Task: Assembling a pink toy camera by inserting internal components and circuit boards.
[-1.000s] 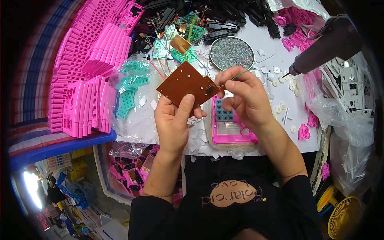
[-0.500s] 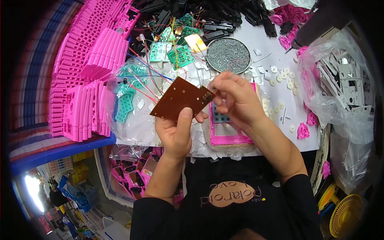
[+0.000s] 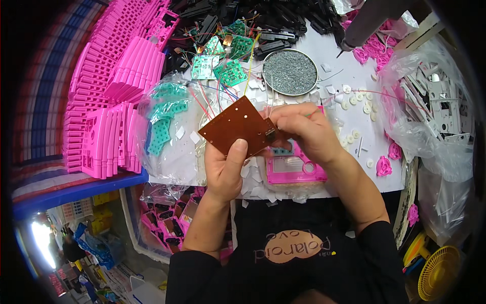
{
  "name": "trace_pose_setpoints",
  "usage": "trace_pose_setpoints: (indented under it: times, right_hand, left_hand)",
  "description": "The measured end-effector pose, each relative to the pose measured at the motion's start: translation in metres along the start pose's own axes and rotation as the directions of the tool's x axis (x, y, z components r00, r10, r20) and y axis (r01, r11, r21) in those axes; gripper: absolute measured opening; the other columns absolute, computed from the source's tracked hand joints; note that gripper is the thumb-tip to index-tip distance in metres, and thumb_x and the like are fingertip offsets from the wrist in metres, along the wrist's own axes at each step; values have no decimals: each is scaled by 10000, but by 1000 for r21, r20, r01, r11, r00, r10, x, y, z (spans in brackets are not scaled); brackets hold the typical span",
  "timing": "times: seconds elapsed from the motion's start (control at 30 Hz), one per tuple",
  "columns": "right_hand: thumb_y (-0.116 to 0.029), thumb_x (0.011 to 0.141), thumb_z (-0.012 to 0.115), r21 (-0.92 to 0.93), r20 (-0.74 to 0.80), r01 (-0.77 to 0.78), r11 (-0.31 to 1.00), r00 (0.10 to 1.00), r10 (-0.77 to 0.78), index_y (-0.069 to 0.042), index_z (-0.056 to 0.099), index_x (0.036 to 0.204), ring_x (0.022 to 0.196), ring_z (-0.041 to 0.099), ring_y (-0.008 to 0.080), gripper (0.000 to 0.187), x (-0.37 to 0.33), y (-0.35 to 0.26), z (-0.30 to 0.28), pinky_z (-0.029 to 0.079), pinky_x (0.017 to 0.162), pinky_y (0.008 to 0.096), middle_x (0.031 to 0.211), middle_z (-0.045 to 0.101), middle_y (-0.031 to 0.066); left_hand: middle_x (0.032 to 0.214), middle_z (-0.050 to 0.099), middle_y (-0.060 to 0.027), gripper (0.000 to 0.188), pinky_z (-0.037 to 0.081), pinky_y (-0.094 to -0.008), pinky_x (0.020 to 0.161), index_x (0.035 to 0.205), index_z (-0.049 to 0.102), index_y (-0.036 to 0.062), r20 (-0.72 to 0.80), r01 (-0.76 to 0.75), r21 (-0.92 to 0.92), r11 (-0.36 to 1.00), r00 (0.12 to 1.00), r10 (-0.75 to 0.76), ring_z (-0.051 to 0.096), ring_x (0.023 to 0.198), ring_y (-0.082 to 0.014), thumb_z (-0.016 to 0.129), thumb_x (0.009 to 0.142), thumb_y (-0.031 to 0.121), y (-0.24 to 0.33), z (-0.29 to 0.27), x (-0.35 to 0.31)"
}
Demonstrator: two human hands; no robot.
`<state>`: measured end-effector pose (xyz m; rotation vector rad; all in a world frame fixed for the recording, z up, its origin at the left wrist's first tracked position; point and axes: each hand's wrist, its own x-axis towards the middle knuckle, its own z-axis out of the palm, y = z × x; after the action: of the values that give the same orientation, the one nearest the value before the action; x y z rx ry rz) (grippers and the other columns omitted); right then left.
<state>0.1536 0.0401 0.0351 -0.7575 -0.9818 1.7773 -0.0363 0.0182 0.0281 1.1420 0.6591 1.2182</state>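
Note:
A brown circuit board point(image 3: 234, 125) with small holes is tilted above the table, its plain side facing up. My left hand point(image 3: 225, 169) grips its near edge, thumb on top and fingers underneath. Thin wires in several colours run from beyond the board. At the board's right corner, by a small dark component point(image 3: 270, 134), the fingers of my right hand point(image 3: 309, 133) are pinched together; what they hold is hidden. Below that hand lies a pink plastic casing point(image 3: 296, 175) with a teal button pad point(image 3: 281, 150), partly covered.
Green circuit boards point(image 3: 230, 72) and a round tin of screws point(image 3: 290, 72) stand beyond my hands. Pink casings point(image 3: 109, 137) are stacked left, beside bagged teal pads point(image 3: 161, 134). A dark power screwdriver point(image 3: 372, 25) hangs at upper right, near bagged white parts point(image 3: 438, 101). White discs point(image 3: 367, 109) lie scattered.
The brown board has shifted slightly right with my left hand. My right hand's fingers have closed in at the board's corner. The hanging screwdriver has swung left.

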Motion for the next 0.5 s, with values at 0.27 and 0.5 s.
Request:
trace_pose_setpoints:
  times: [0.27, 0.5]
  right_hand:
    - [-195, 978, 671, -173, -280, 197, 965, 929, -240, 9, 699, 910, 680, 614, 77, 217, -17, 14, 15, 478, 599, 227, 787, 680, 34]
    - [-152, 991, 618, 302, -398, -172, 938, 871, 288, -18, 638, 1040, 578, 594, 132, 144, -130, 25, 7, 466, 487, 245, 784, 663, 75]
  left_hand:
    - [1061, 717, -164, 302, 567, -305, 779, 1253, 530, -86, -3, -132, 415, 900, 989, 146, 711, 934, -202, 562, 1002, 78, -2, -1, -12]
    - [830, 716, -178, 196, 561, -303, 647, 1076, 642, -57, 299, -362, 580, 729, 928, 223, 721, 698, -263, 596, 886, -55, 3, -8, -35]
